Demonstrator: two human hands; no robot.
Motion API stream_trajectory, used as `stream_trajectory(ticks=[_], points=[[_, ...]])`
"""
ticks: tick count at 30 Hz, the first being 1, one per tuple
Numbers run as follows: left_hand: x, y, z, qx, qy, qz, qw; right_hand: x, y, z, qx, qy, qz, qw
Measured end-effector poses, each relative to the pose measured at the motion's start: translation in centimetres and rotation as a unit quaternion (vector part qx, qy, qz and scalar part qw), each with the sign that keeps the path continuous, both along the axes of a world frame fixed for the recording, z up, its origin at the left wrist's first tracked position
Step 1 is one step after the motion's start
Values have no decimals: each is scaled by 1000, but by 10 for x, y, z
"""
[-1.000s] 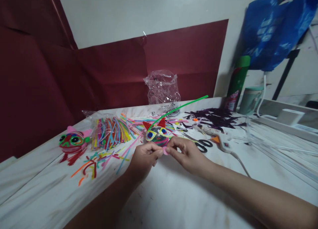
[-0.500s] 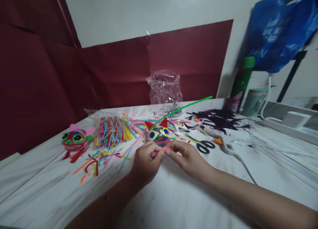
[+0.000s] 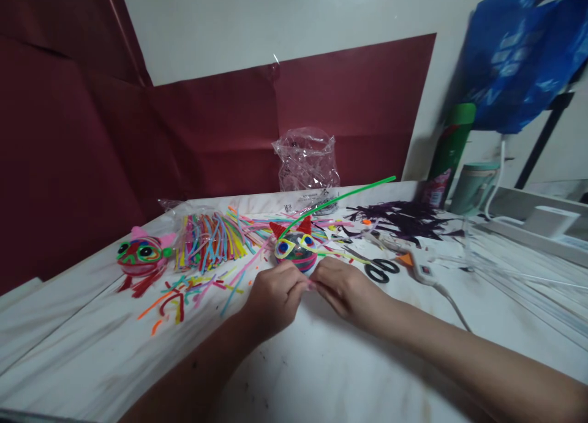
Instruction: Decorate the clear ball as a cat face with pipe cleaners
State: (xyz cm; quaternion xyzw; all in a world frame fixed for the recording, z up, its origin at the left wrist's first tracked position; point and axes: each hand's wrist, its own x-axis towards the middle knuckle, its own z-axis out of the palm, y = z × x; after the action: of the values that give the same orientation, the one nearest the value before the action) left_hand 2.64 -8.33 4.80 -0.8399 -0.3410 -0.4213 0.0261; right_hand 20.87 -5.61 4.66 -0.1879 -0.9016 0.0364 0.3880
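My left hand (image 3: pixel 275 293) and my right hand (image 3: pixel 343 288) meet fingertip to fingertip, both closed in a pinch. Between them a small bit of a pink pipe cleaner (image 3: pixel 311 285) shows; the fingers cover the rest. Just beyond my hands sits a round dark figure (image 3: pixel 297 251) with red pointed ears, blue-and-yellow eyes and a pink band. A long green pipe cleaner (image 3: pixel 349 193) slants up to the right from beside its ear. Black-handled scissors (image 3: pixel 379 269) lie to the right of my right hand.
On the left are a finished-looking pink-eared figure (image 3: pixel 141 254), a bag of pipe cleaners (image 3: pixel 209 239) and scattered cut pieces (image 3: pixel 177 300). A corded glue gun (image 3: pixel 422 270), dark purple shreds (image 3: pixel 404 218) and a green mug (image 3: pixel 475 184) stand or lie at right.
My right hand's fingers have curled in closer to my left fingertips, hiding more of the pink pipe cleaner. The view has shifted slightly; the figure and tools stay in place.
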Motion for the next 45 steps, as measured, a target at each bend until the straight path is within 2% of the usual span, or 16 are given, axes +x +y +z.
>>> stream_trajectory(ticks=[3, 5, 10, 14, 16, 19, 21, 23, 25, 27, 29, 32, 36, 39, 41, 45], points=[[4, -2, 6, -115, -109, 1, 987, -1, -6, 6, -97, 63, -16, 993], [7, -4, 7, -157, -175, 11, 972, -3, -9, 7, -154, 104, -35, 982], [17, -8, 4, -153, -250, 38, 955, -9, -14, -2, -265, 183, -56, 945], [18, -10, 2, -141, -237, 60, 959, -13, -16, -8, -325, 215, -41, 920], [16, -10, 2, -128, -208, 78, 967, -13, -14, -8, -337, 203, -30, 919], [11, -7, -1, -43, -119, 81, 989, -11, -9, -6, -303, 143, -30, 942], [7, -4, -4, 29, -42, 63, 997, -7, -5, -4, -233, 98, -31, 967], [4, -2, -4, 58, 20, 42, 997, -3, 0, -3, -154, 58, -15, 986], [3, -1, -2, 24, 24, 27, 999, -1, 2, -2, -99, 33, 5, 995], [4, -1, 1, -60, -36, 21, 997, 0, 1, -2, -81, 38, 1, 996], [7, -3, 4, -173, -131, 25, 976, -1, -1, -1, -96, 63, -23, 993], [13, -3, 4, -315, -289, 13, 904, -4, -6, -1, -154, 103, -55, 981], [22, -1, -2, -388, -465, -23, 795, -7, -8, -2, -237, 146, -68, 958], [26, -1, -5, -419, -504, -44, 754, -8, -8, -4, -293, 185, -60, 936], [28, -3, -5, -412, -496, -47, 763, -9, -8, -5, -316, 206, -56, 925], [27, -7, -5, -315, -413, 2, 855, -9, -9, -4, -326, 220, -49, 918]])
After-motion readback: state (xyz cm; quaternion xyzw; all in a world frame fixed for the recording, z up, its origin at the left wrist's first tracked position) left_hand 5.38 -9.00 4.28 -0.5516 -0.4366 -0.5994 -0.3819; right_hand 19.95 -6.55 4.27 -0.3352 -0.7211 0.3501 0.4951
